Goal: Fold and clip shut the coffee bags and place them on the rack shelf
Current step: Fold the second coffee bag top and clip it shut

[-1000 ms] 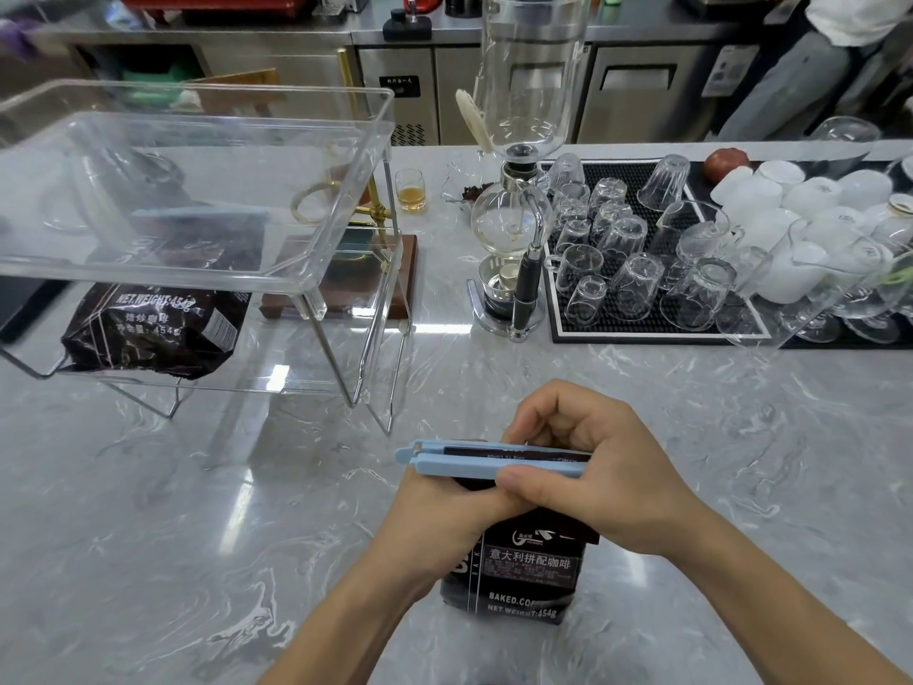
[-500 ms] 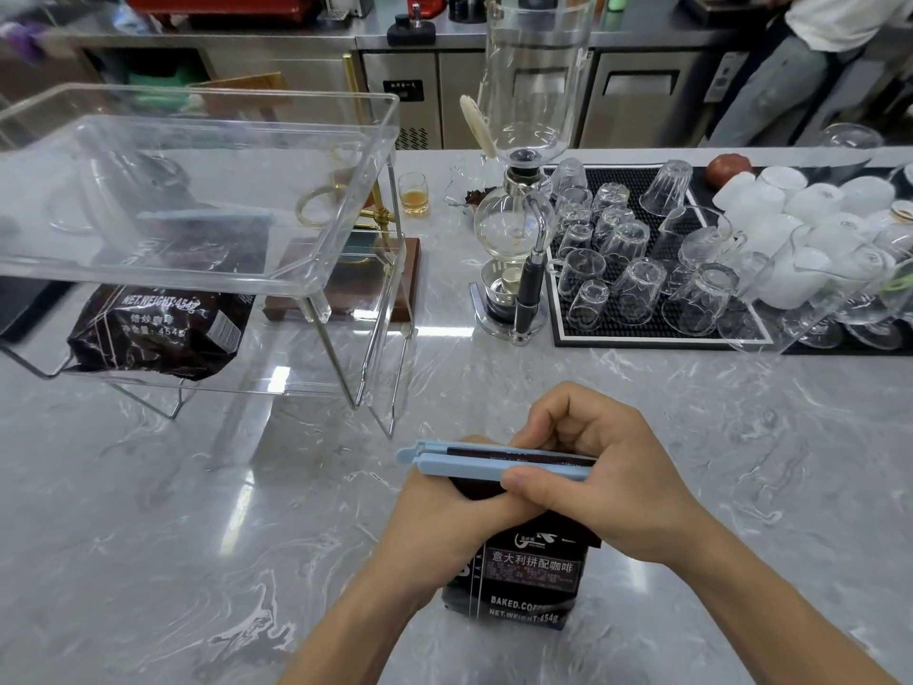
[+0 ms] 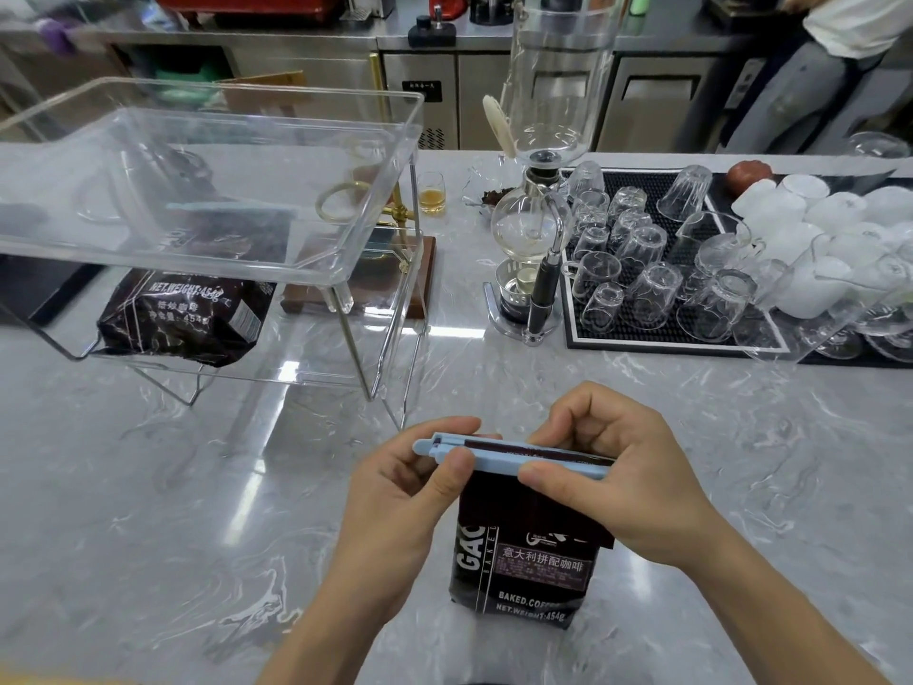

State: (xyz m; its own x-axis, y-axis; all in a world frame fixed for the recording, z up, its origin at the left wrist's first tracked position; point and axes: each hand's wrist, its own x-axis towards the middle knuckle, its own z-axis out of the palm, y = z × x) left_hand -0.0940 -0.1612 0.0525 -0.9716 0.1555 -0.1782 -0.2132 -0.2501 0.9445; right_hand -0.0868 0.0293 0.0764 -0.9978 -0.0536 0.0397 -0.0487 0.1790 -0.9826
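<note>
A dark coffee bag [image 3: 523, 561] stands upright on the marble counter in front of me. A light blue clip [image 3: 499, 459] runs across its folded top. My left hand [image 3: 410, 496] pinches the clip's left end between thumb and fingers. My right hand [image 3: 617, 477] grips the clip's right part, thumb in front and fingers behind. A second coffee bag [image 3: 187, 313] with a blue clip lies on the lower shelf of the clear acrylic rack [image 3: 346, 269] at the left. The rack's upper shelf holds nothing.
A glass siphon coffee maker [image 3: 538, 224] stands behind the bag. To its right a black mat [image 3: 637, 338] carries several upturned glasses, with white cups [image 3: 800, 215] beyond. A wooden base [image 3: 425, 284] sits behind the rack. A person [image 3: 800, 61] stands at the far right.
My left hand has come out from behind the bag and now pinches the clip's left end. More of the bag's front shows. The right hand stays on the clip.
</note>
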